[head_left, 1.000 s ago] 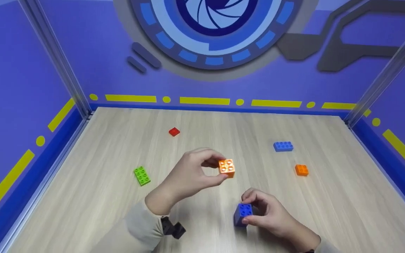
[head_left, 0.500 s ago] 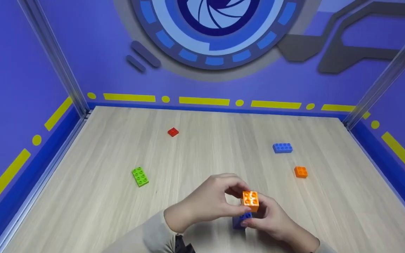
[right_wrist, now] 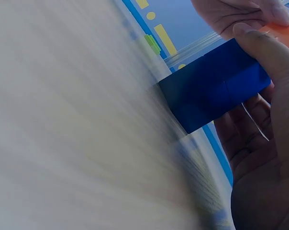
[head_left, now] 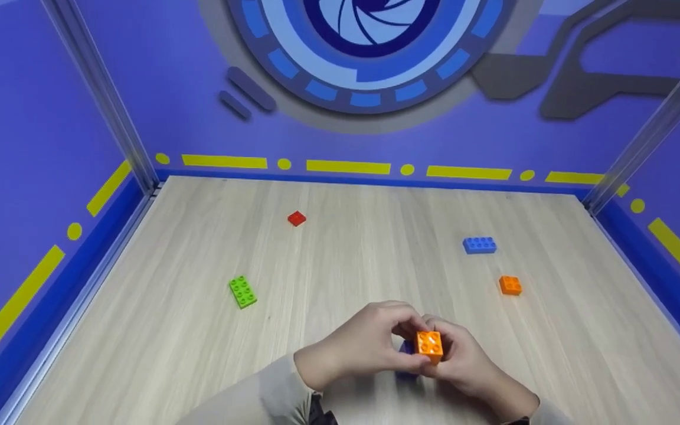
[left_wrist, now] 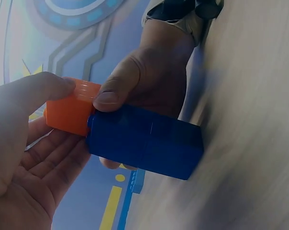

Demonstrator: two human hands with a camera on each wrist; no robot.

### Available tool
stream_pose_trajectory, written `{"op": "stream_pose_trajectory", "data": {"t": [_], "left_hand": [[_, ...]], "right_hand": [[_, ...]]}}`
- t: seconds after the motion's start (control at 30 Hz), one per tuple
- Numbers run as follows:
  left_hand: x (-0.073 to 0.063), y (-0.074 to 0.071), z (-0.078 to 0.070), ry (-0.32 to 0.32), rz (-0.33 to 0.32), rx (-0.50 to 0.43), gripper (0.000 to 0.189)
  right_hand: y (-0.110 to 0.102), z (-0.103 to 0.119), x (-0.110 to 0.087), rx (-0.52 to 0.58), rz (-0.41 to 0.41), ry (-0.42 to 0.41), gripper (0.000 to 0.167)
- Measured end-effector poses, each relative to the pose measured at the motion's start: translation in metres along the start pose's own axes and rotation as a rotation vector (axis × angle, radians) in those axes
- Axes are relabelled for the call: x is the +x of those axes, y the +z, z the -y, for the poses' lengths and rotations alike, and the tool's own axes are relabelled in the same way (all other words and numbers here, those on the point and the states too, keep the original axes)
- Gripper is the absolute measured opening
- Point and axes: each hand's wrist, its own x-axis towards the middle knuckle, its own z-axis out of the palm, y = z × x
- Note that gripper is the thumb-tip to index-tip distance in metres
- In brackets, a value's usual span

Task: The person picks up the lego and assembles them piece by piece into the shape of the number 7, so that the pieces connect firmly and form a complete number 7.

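Between its thumb and fingertips, my left hand (head_left: 363,337) holds a square orange toy building brick (head_left: 429,346), studs up in the head view. Directly below it is a dark blue stack of building bricks (left_wrist: 145,142), with a faint seam partway along its side. My right hand (head_left: 467,363) grips this stack near its studded top, thumb on one side and fingers on the other. In the left wrist view the orange brick sits right at the stack's studded end, slightly skewed to it. The head view shows the blue stack mostly hidden behind the hands.
On the wooden table (head_left: 157,330) lie a green eight-stud brick (head_left: 242,291) at left, a small red brick (head_left: 297,218) farther back, a lighter blue brick (head_left: 480,245) and another orange brick (head_left: 510,285) at right. Blue printed panels (head_left: 340,139) enclose the back and sides.
My left hand has brought the orange brick right and toward me, down onto the top of the blue stack. My right hand has kept its hold, its thumb now close to the left thumb.
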Motion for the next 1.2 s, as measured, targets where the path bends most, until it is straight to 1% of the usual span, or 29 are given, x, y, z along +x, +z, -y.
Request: {"op": "stream_pose_trajectory", "data": {"t": [0.1, 0.27, 0.47, 0.6, 0.73, 1.03, 1.2], "left_hand": [[0.0005, 0.0003, 0.0012, -0.006, 0.007, -0.006, 0.030], [-0.0013, -0.0021, 0.0004, -0.016, 0.002, -0.009, 0.030], [-0.0030, -0.0046, -0.0015, -0.010, 0.001, 0.007, 0.029], [-0.0024, -0.0070, -0.0021, -0.005, 0.000, 0.048, 0.029], [-0.0021, -0.0079, -0.0002, -0.015, 0.002, 0.078, 0.028], [-0.0009, -0.0076, 0.0014, -0.050, 0.001, 0.080, 0.027], [-0.0009, -0.0068, 0.0008, -0.041, 0.008, 0.102, 0.027]], "right_hand": [[0.0001, -0.0014, -0.0006, 0.000, -0.001, 0.000, 0.032], [-0.0002, -0.0039, 0.0016, -0.040, 0.000, -0.038, 0.032], [0.0021, -0.0057, 0.0029, 0.008, 0.021, -0.074, 0.028], [0.0021, -0.0041, 0.0024, 0.001, 0.012, -0.069, 0.025], [0.0022, -0.0026, 0.0022, -0.017, 0.013, -0.060, 0.025], [0.0012, -0.0022, 0.0031, -0.012, 0.013, -0.063, 0.024], [0.0009, -0.0038, 0.0020, -0.005, 0.022, -0.070, 0.025]]}}
